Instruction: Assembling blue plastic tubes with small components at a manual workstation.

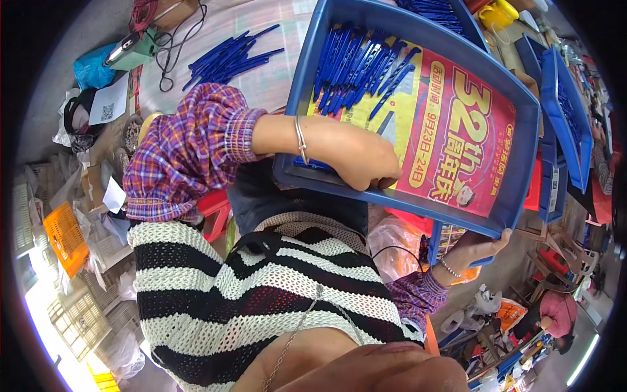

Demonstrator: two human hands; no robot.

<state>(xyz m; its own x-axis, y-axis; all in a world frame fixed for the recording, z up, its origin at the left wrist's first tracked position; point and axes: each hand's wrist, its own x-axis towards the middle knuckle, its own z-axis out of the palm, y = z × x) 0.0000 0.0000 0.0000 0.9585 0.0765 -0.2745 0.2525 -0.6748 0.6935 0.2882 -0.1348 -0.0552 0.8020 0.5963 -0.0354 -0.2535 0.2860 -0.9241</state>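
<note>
A blue plastic tray (pixel 530 163) is tilted in front of me, lined with a red and yellow printed sheet (pixel 483 124). Blue pens (pixel 356 68) lie side by side at its far left; a few more show under my left forearm. My left hand (pixel 366 157) reaches over the tray's near side, fingers curled together just inside the rim; what they hold, if anything, is hidden. At the near right corner my right hand (pixel 473 250) grips the tray's edge from below. A loose pile of blue pens (pixel 232 55) lies on the table left of the tray.
More blue trays (pixel 567 124) with blue parts stand at the right, and another tray of pens (pixel 434 10) is at the back. A green device (pixel 134 49) with a black cable sits at the back left. Crates and an orange basket (pixel 65 238) fill the left floor. Another person (pixel 558 313) is at lower right.
</note>
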